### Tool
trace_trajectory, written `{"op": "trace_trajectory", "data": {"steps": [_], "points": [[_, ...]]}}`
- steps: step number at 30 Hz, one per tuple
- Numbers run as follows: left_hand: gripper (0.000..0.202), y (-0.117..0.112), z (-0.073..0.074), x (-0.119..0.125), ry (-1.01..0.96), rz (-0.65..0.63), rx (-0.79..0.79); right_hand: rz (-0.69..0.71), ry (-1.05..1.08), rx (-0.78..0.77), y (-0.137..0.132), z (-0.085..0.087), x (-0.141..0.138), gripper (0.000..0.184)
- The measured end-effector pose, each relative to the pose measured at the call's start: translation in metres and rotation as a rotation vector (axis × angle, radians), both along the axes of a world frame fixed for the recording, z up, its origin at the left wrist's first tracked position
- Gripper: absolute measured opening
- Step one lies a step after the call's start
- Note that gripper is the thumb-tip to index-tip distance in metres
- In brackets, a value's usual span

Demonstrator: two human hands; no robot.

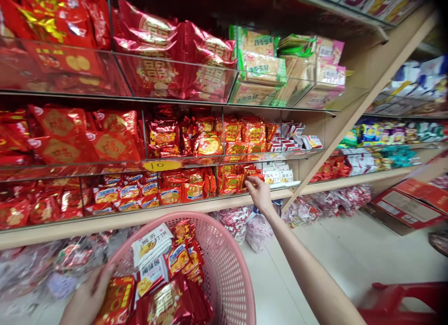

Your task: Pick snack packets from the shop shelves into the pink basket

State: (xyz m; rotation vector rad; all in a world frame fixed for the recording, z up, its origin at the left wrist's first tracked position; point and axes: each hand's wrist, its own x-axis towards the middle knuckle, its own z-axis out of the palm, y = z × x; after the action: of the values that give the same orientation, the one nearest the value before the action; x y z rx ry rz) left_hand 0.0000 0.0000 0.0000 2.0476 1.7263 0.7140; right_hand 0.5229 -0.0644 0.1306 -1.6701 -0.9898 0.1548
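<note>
My left hand (87, 294) is at the left side of a pink plastic basket (234, 269), its fingers closed over where the rim runs; part of the grip is hidden. Beside it inside the basket lie red and yellow snack packets (117, 299). The basket also holds white cracker packets (152, 243), orange-and-blue snack packets (178, 259) and a large dark red packet (168, 301). My right hand (258, 192) reaches to the bottom shelf, its fingers bent and slightly apart, close to red snack packets (231, 179). Nothing shows between those fingers.
Shelves with clear dividers hold rows of snack packets (164, 134); a yellow price tag (161, 165) reads 10. Plastic bags (259, 231) lie beneath. To the right are a wooden shelf post (357, 115), a red carton (413, 201) and a red stool (395, 297).
</note>
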Motion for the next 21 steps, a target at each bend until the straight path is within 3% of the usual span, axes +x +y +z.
{"op": "trace_trajectory", "data": {"steps": [3, 7, 11, 14, 18, 21], "points": [[0.048, -0.009, 0.014, 0.008, -0.026, 0.019, -0.112, -0.041, -0.009, 0.017, -0.007, 0.001, -0.014, 0.044], [0.053, -0.018, 0.024, 0.016, -0.041, 0.034, -0.155, -0.038, -0.054, 0.068, -0.035, -0.001, -0.067, 0.039], [0.053, -0.022, 0.026, 0.017, -0.079, 0.030, -0.137, 0.277, 0.083, -0.081, -0.064, -0.025, -0.134, 0.036], [0.054, -0.022, 0.031, 0.015, -0.114, 0.025, -0.099, 0.458, 0.256, -0.247, -0.076, -0.051, -0.166, 0.041], [0.056, -0.028, 0.063, 0.026, -0.056, 0.104, -0.011, 0.538, 0.515, -0.459, -0.083, -0.065, -0.180, 0.072], [0.048, -0.041, 0.098, 0.060, -0.081, -0.077, 0.094, 0.518, 0.629, -0.574, -0.086, -0.057, -0.187, 0.080]]}}
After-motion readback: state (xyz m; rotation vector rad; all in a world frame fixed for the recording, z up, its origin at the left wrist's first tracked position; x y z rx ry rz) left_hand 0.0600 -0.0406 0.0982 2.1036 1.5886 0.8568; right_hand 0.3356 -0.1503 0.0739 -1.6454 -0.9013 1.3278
